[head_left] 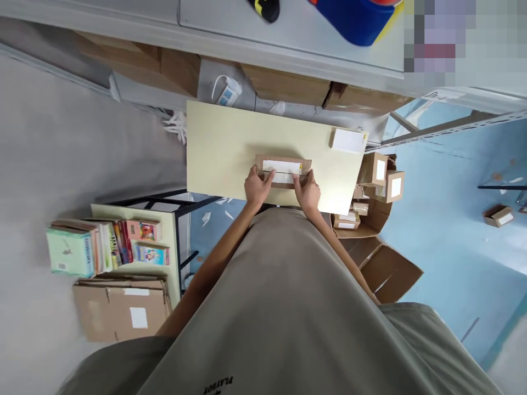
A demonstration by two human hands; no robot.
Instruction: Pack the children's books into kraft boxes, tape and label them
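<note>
A small brown cardboard box [283, 159] with a white label on it lies on the pale yellow tabletop [222, 148], close to the edge nearest my body. My left hand [258, 188] grips its left end, the thumb laid over the label. At the other end my right hand [307, 192] does the same, thumb pressed on the label's right part. The fingers of both hands are partly hidden around the box. A white label stack [348, 140] sits at the tabletop's far right corner.
To the right, an open carton [373, 216] holds several small boxes. Books [105, 247] and flattened cartons [119, 310] stand on a shelf at the left. A power strip [228, 94] lies behind the table, below a grey ledge [247, 41].
</note>
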